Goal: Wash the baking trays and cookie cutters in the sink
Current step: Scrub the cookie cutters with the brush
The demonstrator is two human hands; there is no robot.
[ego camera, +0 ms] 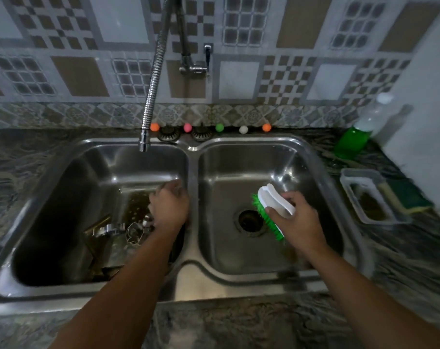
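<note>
The baking trays [135,202] lie stacked and tilted in the left basin of the sink [192,159], dark and greasy, with a metal cookie cutter [134,233] resting on them near the front. The left hand [169,205] reaches down to the trays' right edge, fingers curled; whether its grip has closed on a tray I cannot tell, since the hand hides the contact. The right hand [297,220] hovers over the right basin, grip pressed around the white handle of a scrub brush [270,210] with green bristles facing the drain [250,220]. The tap hose [153,84] hangs over the left basin and no water shows. To do this step well, I would lift one tray clear, brace it against the basin wall, wet it, then scrub. Green soap [351,142] and a sponge [405,195] wait on the surface [25,159] to the right
</note>
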